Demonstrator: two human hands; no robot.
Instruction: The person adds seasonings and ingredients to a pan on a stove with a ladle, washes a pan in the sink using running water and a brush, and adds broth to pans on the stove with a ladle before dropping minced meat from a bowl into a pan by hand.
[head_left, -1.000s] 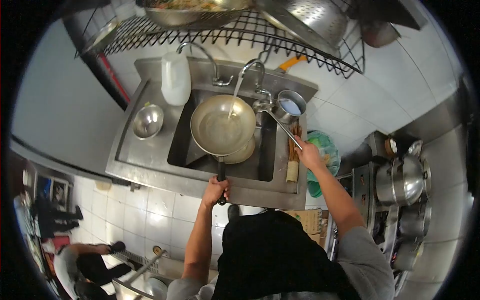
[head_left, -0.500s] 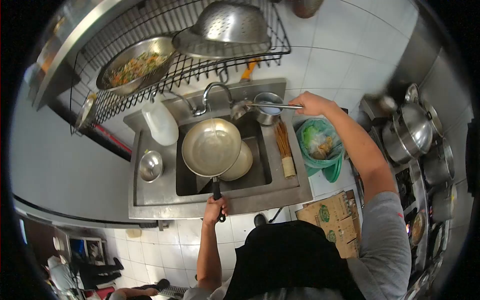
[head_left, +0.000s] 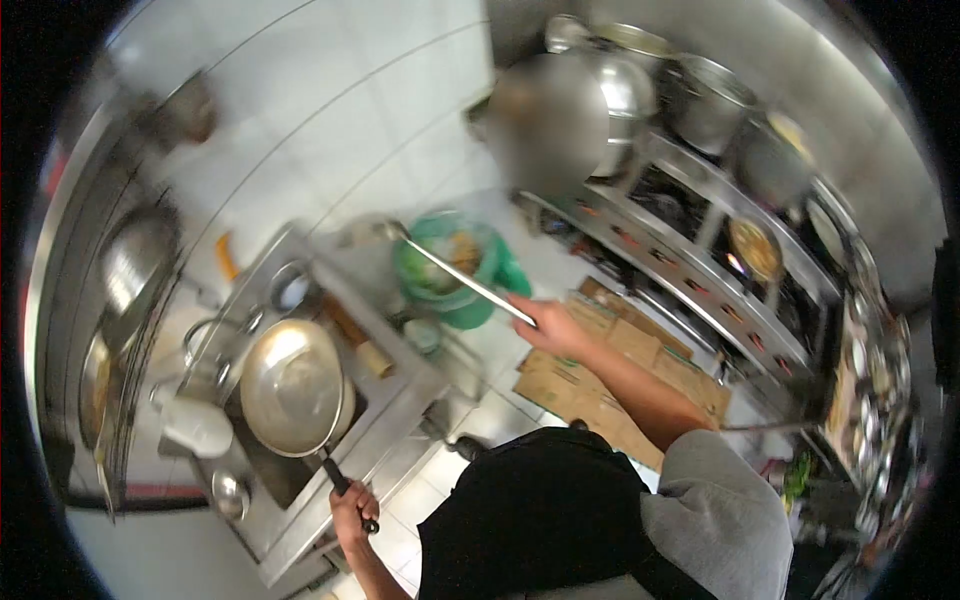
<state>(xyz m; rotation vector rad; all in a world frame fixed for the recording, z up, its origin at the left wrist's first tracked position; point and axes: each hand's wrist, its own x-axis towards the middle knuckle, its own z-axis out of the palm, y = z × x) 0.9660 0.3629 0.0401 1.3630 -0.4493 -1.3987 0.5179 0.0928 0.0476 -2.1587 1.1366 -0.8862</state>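
Note:
My left hand [head_left: 355, 508] is wrapped around the black handle of a frying pan [head_left: 290, 390], which is over the sink [head_left: 268, 455]. A little shallow liquid seems to lie in the pan, though blur hides detail. Part of another round metal vessel shows beneath its right edge. My right hand [head_left: 552, 330] grips the end of a long-handled ladle [head_left: 465, 280]. The ladle stretches left above the green bin [head_left: 480, 300], its bowl blurred near the tiled wall. Beside the sink are a white plastic jug [head_left: 197, 427], a small steel bowl [head_left: 230, 495] and a steel pot [head_left: 291, 287].
A bundled-stick brush [head_left: 350, 335] lies on the sink's right ledge. The stove [head_left: 650, 250] runs along the right, with large pots behind and a small pan [head_left: 755, 250] over a flame. Flattened cardboard [head_left: 610, 375] covers the floor. A wire rack with colanders [head_left: 140, 262] hangs left.
My view has swung right toward the stove. My right hand has carried the ladle from beside the tap to over the bin. My left hand keeps hold of the pan at the sink.

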